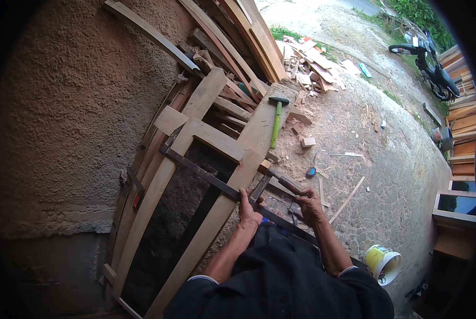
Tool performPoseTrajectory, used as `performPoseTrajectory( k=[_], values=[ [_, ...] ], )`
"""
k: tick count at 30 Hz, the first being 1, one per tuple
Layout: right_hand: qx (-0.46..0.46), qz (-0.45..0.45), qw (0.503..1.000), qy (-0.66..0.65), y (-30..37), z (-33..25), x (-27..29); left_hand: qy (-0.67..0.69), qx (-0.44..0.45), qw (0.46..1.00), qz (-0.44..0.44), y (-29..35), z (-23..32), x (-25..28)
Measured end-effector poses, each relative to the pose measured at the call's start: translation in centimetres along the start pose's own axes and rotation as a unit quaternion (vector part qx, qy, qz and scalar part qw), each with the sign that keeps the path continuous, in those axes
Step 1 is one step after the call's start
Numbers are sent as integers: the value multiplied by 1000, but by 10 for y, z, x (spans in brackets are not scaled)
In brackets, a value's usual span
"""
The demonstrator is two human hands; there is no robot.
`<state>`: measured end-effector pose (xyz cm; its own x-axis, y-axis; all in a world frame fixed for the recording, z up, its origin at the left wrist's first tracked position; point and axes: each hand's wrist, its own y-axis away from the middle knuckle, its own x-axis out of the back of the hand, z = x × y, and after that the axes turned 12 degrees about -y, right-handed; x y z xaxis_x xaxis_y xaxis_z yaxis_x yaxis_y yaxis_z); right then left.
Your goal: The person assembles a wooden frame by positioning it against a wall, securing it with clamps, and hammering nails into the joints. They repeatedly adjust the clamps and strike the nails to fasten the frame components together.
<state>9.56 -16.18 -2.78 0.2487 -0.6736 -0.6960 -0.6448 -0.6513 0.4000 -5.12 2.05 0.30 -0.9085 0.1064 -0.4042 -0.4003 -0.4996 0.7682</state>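
The person wears a dark, near-black long-sleeved top with the sleeves pushed up above the wrists. A thin pale cuff edge shows at each sleeve end. The left hand and right hand are bare, without gloves.

We see a pale tan wooden frame crossed by a dark grey metal clamp bar, and a hammer with a bright green handle and a black head. The wall is rough mottled brown, our sleeves are black with light cuffs, and the bucket is yellow and white. The ground is grey-brown, speckled with pale wood chips.
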Motion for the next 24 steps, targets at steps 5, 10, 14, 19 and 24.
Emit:
performPoseTrajectory(
  k=[5, 10, 14, 19, 24],
  values=[
    [-34, 3, 986, -166, 15, -21, -19, -2, -14, 1000, -26, -1, -2, 4],
    [-280, 28, 927, 248, 53, -43, -52, -23, -25, 999, 6, 5, 0, -3],
    [-93, -161, 757, 627, 78, -36, -62, 26, -2, 999, -35, 20, 8, -20],
    [26, -121, 759, 639, 56, -66, -86, -17, -83, 990, -112, 13, 43, -69],
    [94, -102, 745, 652, -28, -107, -127, 46, -93, 974, -202, -30, 94, -133]
  ],
)
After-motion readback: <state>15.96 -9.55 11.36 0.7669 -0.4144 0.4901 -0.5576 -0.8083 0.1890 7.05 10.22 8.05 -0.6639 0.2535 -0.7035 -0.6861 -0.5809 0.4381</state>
